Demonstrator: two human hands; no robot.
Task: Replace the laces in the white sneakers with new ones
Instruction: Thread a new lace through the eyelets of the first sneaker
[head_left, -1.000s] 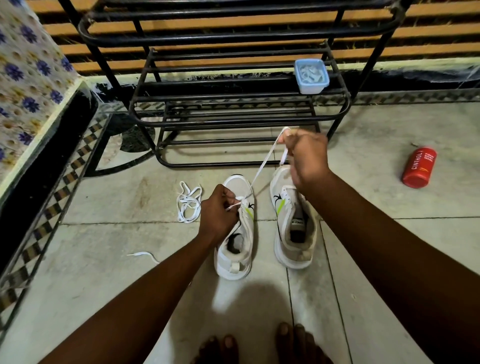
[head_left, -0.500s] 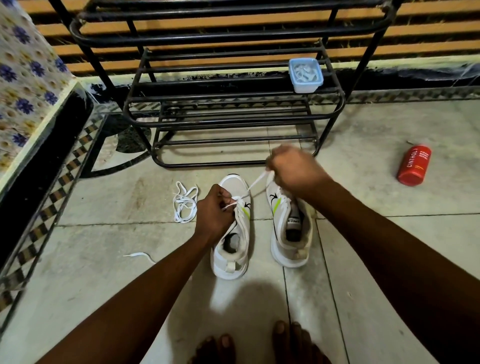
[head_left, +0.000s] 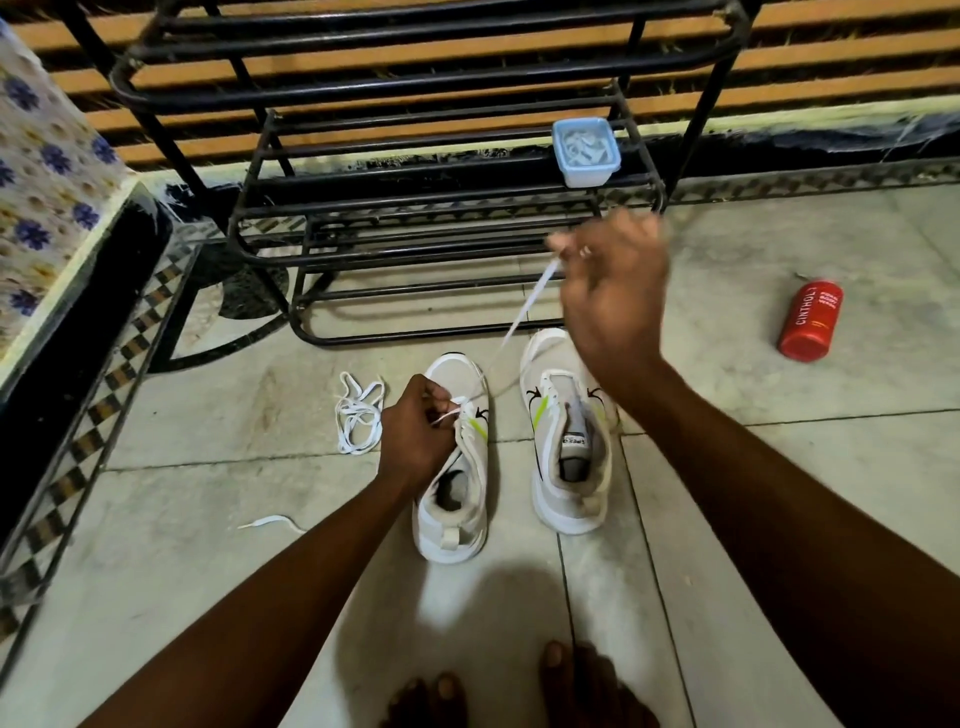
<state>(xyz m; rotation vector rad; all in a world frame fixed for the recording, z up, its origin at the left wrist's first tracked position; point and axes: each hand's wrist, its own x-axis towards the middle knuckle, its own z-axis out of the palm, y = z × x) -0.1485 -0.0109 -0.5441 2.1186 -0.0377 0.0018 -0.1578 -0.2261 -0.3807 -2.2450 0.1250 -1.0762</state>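
Two white sneakers stand side by side on the tiled floor, toes pointing away from me. My left hand (head_left: 415, 434) grips the left sneaker (head_left: 457, 499) at its eyelets, fingers curled round a short bit of white lace. A long white lace (head_left: 519, 319) runs taut from that shoe up to my right hand (head_left: 610, 291), which is raised and blurred and pinches the lace's far end. The right sneaker (head_left: 569, 462) has no lace and lies partly under my right wrist.
A loose bundle of white lace (head_left: 358, 413) lies left of the shoes; another lace end (head_left: 272, 521) lies nearer me. A black metal shoe rack (head_left: 415, 208) stands behind, with a small blue-lidded box (head_left: 586, 150) on it. A red bottle (head_left: 810, 319) lies right. My bare feet (head_left: 519, 691) are below.
My right hand dropped to the left sneaker's toe half a second ago, then rose up and to the right again, drawing the lace out taut. My left hand stayed on the eyelets.
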